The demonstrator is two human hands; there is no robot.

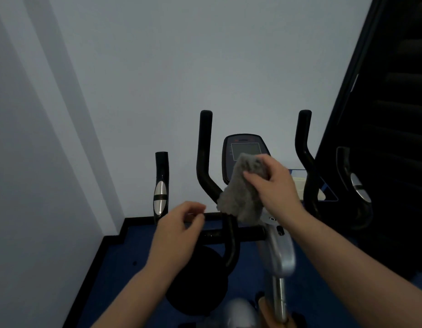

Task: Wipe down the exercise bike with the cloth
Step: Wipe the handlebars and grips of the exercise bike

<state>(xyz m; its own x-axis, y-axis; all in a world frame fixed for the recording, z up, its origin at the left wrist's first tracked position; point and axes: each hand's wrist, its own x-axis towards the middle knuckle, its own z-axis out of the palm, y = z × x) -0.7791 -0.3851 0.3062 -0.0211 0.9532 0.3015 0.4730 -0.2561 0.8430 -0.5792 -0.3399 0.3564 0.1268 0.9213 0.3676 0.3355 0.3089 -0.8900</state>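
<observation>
The exercise bike (279, 252) stands in front of me with black handlebars (204, 162) and a dark console screen (244, 150). My right hand (274, 183) grips a grey fluffy cloth (240, 197) against the lower right of the console; the cloth hangs down over the handlebar joint. My left hand (179, 230) hovers just left of the crossbar (229, 234) with fingers loosely curled and holds nothing. The silver stem runs down from the console toward me.
A pale wall (157, 79) stands close behind the bike, with a corner at the left. A dark panel (390, 138) fills the right side. The blue floor (124, 268) has a black skirting edge. Side grips (160, 185) with silver sensors flank the handlebars.
</observation>
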